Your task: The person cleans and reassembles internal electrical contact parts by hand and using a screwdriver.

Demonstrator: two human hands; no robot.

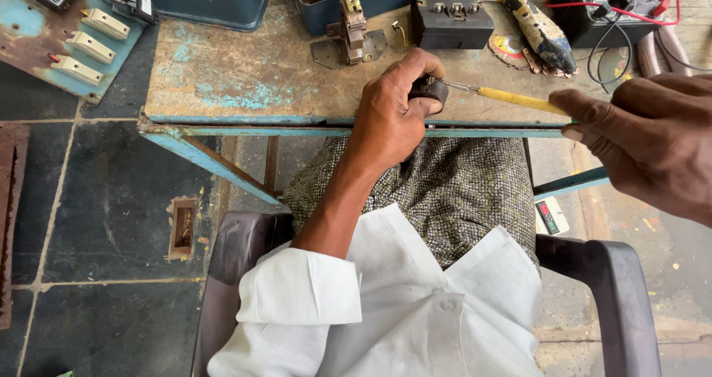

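**A:** Small dark part (430,89), rounded and matte, sits at the near edge of the bench (245,73). Left hand (393,114) wraps it, fingers (419,65) curled shut around it, thumb pressed on its near side.

**B:** And the tool?

**A:** Screwdriver (512,98), yellow plastic handle, thin bright metal shaft. Tip meets the dark part from the right. Right hand (645,140) closes on the handle's near end, index finger laid along it.

**B:** Bench surface?

**A:** Worn flat top, tan with flaking turquoise paint, blue painted metal frame below.

**B:** Far side items?

**A:** Black boxy component (451,20) with pale terminals on top, just beyond the left hand. To its left, a small brass-and-steel assembly (350,28) standing on a grey metal plate. To the right, a paint-spattered oblong tool (541,32), then a black meter (604,6) with red and black leads.

**B:** Far left?

**A:** Rusty turquoise panel (44,43) carrying three cream rectangular switches. Floor is dark stone tile.
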